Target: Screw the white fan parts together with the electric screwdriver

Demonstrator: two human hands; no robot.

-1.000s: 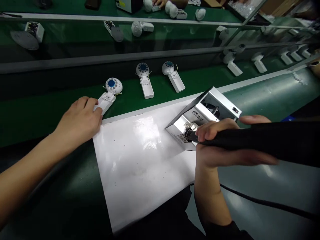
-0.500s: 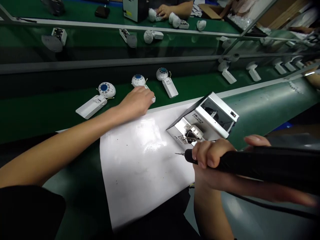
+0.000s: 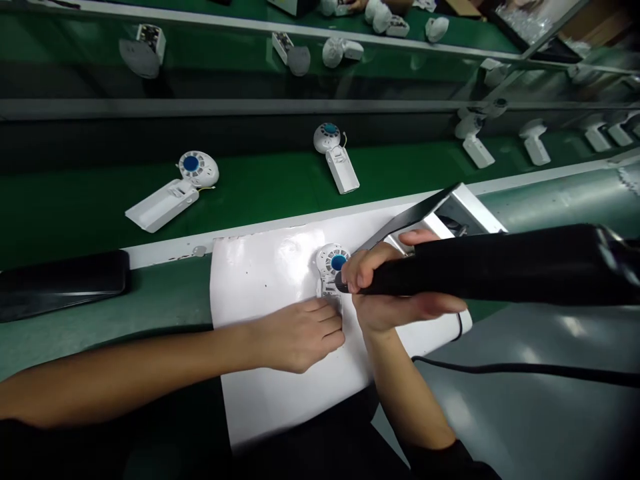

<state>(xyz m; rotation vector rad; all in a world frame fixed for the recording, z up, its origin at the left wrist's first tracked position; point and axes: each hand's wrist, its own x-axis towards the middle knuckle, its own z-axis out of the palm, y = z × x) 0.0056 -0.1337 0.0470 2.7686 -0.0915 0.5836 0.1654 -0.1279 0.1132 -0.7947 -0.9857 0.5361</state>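
A white device [image 3: 326,259] with a round slotted head and a blue disc lies on the white sheet [image 3: 265,407]. My left hand [image 3: 305,333] is closed over its handle part, covering most of it. My right hand [image 3: 373,273] is wrapped round a black electric screwdriver [image 3: 500,263], whose nose points left at the joint below the round head. Whether the bit touches a screw there I cannot tell. Behind my right hand stands a silver screw feeder [image 3: 477,210], largely hidden by the hand and the tool.
Two similar white devices, one on the left [image 3: 165,200] and one in the middle [image 3: 337,157], lie on the green belt [image 3: 265,180]. Several more stand farther right. A black flat object [image 3: 63,283] lies at left. A cable [image 3: 520,368] hangs at right. Beyond are shelves with more parts.
My left hand has brought a white device from the belt onto the white sheet. My right hand has moved the screwdriver left and up to that device. The view has shifted too.
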